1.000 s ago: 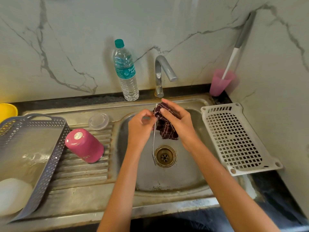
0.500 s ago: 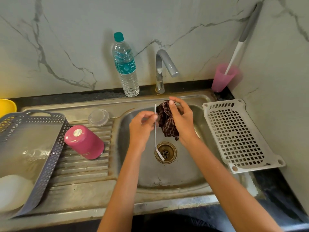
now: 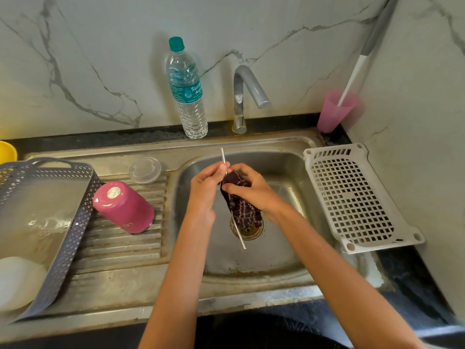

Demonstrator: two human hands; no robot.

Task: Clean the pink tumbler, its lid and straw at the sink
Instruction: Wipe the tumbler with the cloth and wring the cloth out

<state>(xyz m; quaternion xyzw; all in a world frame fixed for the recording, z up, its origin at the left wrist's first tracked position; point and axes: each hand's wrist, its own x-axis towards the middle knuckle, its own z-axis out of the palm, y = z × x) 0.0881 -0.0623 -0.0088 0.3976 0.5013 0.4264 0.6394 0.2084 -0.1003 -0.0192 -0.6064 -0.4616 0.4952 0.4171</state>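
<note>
The left hand [image 3: 205,187] pinches the thin straw [image 3: 240,236] near its top, over the sink [image 3: 276,250]; the right hand [image 3: 254,190] is curled round a dark cloth [image 3: 242,210] held against the straw, so the straw's middle is hidden; the pink tumbler [image 3: 124,207] stands bottom-up on the ribbed drainer [image 3: 120,245], its mouth out of sight; the clear lid [image 3: 145,170] lies just behind it.

Left of the steel-grey sink [image 3: 251,270]: a magenta tumbler [image 3: 125,210], a clear lid [image 3: 145,170], a grey lattice basket [image 3: 68,248]. Over it, a silvery straw [image 3: 222,154] and a dark maroon cloth [image 3: 242,210] with pale zigzag lines. Behind it, a teal-capped clear bottle [image 3: 187,96].
</note>
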